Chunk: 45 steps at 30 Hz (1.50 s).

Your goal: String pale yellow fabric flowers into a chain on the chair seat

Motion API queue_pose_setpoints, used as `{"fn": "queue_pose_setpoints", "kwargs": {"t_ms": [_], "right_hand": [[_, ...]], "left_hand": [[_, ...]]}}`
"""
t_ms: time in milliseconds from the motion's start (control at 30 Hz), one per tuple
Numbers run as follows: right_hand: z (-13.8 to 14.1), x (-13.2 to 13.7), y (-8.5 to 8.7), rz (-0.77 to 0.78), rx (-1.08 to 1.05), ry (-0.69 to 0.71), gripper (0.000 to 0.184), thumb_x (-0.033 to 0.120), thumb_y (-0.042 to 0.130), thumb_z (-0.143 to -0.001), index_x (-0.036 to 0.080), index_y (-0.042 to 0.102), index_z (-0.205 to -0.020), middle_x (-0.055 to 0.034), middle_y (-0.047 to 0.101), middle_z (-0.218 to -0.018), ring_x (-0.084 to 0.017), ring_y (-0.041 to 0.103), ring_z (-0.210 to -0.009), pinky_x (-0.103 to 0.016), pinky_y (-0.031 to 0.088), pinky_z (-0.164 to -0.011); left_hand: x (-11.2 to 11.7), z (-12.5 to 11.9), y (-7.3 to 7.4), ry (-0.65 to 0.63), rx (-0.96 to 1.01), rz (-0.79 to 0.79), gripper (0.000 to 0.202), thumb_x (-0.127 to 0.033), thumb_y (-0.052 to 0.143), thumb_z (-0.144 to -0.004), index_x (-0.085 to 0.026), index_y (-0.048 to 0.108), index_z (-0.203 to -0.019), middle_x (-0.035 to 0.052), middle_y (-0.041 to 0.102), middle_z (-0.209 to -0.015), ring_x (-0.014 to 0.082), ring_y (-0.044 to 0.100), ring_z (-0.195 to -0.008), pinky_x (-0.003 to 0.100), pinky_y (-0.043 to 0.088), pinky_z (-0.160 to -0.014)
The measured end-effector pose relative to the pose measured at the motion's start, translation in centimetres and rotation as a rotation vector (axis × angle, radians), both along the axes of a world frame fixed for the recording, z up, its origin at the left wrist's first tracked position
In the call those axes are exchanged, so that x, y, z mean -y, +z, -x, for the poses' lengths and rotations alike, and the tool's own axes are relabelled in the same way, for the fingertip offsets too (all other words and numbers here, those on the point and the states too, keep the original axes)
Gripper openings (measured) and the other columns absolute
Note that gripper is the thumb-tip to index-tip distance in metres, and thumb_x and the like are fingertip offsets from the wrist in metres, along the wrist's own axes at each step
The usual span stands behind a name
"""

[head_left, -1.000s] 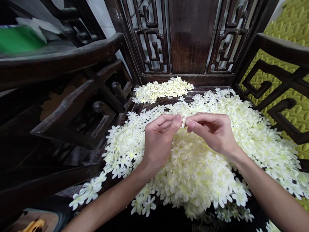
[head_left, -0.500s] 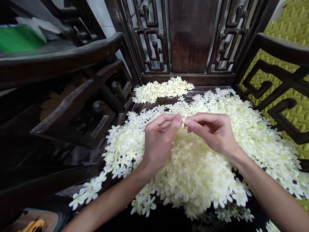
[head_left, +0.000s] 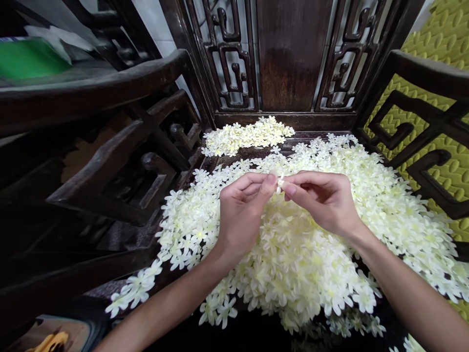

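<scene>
My left hand (head_left: 240, 210) and my right hand (head_left: 324, 198) meet above a big heap of small cream-white cloth flowers (head_left: 311, 254) spread on a dark wooden chair seat. Both hands pinch one small white flower (head_left: 279, 184) between thumb and forefinger, fingertips almost touching. A smaller, yellower pile of flowers (head_left: 247, 136) lies farther back, near the chair's backrest.
The carved dark backrest (head_left: 289, 54) rises behind the piles. An armrest (head_left: 421, 73) stands at the right with a yellow-green quilted surface (head_left: 447, 34) beyond it. A second dark wooden chair (head_left: 110, 146) stands at the left, and something green (head_left: 27, 58) lies on a surface behind it.
</scene>
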State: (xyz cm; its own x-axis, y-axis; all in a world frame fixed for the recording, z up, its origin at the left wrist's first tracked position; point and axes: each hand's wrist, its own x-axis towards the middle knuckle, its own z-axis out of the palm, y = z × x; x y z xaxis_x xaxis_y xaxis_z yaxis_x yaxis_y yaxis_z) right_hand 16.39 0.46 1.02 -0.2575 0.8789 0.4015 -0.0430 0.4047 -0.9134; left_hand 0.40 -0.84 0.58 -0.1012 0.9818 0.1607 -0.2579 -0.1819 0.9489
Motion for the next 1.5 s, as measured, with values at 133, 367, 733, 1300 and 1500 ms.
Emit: {"fn": "queue_pose_setpoints", "kwargs": {"t_ms": [133,367,733,1300,1500], "right_hand": [[-0.1,0.0,0.1,-0.005,0.02,0.007,0.02,0.023,0.077,-0.086,0.025,0.08,-0.105,-0.0031,0.076,-0.081,-0.012,0.062,-0.062,-0.024,0.044,-0.047],[0.0,0.0,0.0,-0.016,0.021,-0.022,0.02,0.027,0.081,-0.082,0.025,0.081,-0.102,-0.0033,0.077,-0.082,-0.014,0.064,-0.065,-0.025,0.047,-0.05],[0.0,0.1,0.3,-0.001,0.043,-0.008,0.019,0.021,0.075,-0.086,0.024,0.08,-0.104,-0.0031,0.073,-0.078,-0.012,0.06,-0.062,-0.024,0.04,-0.047],[0.8,0.0,0.4,-0.04,0.118,-0.235,0.008,0.009,0.067,-0.076,0.015,0.071,-0.076,0.0028,0.057,-0.061,-0.008,0.043,-0.055,-0.024,0.035,-0.051],[1.1,0.0,0.0,-0.061,0.137,-0.3,0.01,0.009,0.065,-0.075,0.016,0.071,-0.074,0.0026,0.059,-0.06,-0.009,0.045,-0.054,-0.024,0.036,-0.049]], "left_hand": [[0.0,0.0,0.1,0.004,0.002,0.002,0.012,-0.032,0.076,-0.083,-0.021,0.073,-0.079,0.0003,0.071,-0.074,0.013,0.063,-0.071,0.026,0.05,-0.07],[0.0,-0.1,0.1,0.002,0.013,0.007,0.012,-0.032,0.077,-0.082,-0.021,0.073,-0.079,-0.0003,0.068,-0.07,0.0141,0.064,-0.071,0.028,0.051,-0.07],[0.0,0.0,0.1,-0.006,0.017,0.012,0.012,-0.032,0.077,-0.082,-0.021,0.073,-0.08,0.0003,0.07,-0.073,0.0137,0.065,-0.073,0.027,0.051,-0.072],[-0.1,-0.1,-1.2,0.021,0.052,0.015,0.008,-0.029,0.08,-0.08,-0.022,0.076,-0.082,-0.0031,0.068,-0.069,0.0091,0.062,-0.069,0.02,0.049,-0.068],[0.0,-0.2,-1.1,-0.016,0.121,0.048,0.005,-0.026,0.079,-0.081,-0.022,0.076,-0.08,-0.0038,0.066,-0.069,0.0066,0.06,-0.068,0.017,0.048,-0.066]]}}
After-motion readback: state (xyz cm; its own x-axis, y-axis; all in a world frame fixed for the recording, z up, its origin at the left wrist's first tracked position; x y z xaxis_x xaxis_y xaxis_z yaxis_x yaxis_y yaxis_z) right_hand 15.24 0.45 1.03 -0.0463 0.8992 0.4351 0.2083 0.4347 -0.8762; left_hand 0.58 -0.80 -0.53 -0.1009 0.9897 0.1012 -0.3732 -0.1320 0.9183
